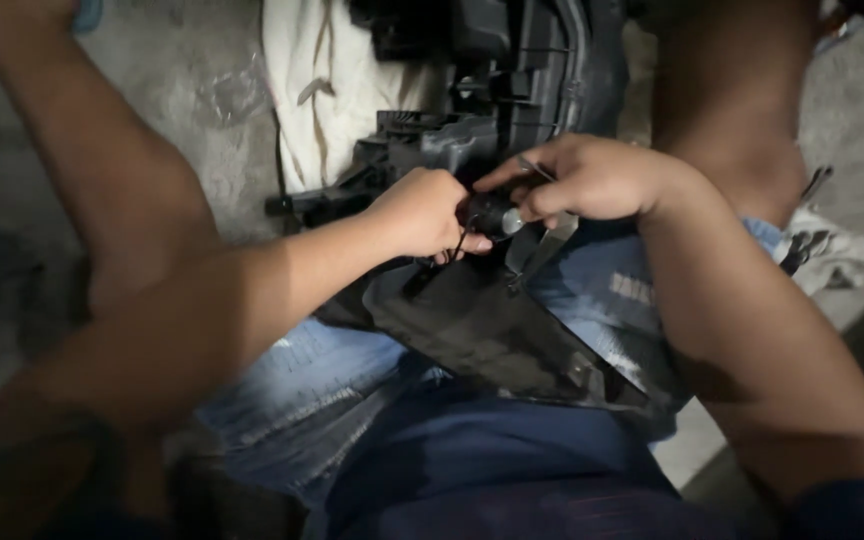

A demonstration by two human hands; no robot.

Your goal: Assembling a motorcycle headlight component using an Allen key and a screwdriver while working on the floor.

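Head view looks straight down at a person sitting on the floor with a big black plastic housing (492,110) propped across their lap. Both hands meet right in the middle of the frame, over a small dark plug (489,212) with a pale tip.

Left hand (420,212) comes in from 8 o'clock, curled into a tight fist around the left end of the plug, thumb tucked under. Right hand (592,180) comes in from 4 o'clock, index finger stretched out along the top and the other fingers pinching the plug's right end. So both are closed on the same piece, nearly knuckle to knuckle.

The plug's long axis runs roughly 9 to 3, so each hand has one end. It sits just at the housing's lower edge, at 6 o'clock from the main body. A thin wire (460,244) dangles under the left fist, and a grey metal bracket (542,245) hangs just below the right fingers. White cloth (322,70) lies on the floor at 11 o'clock.

Can't tell whether the plug is seated or loose, fingers hide it.
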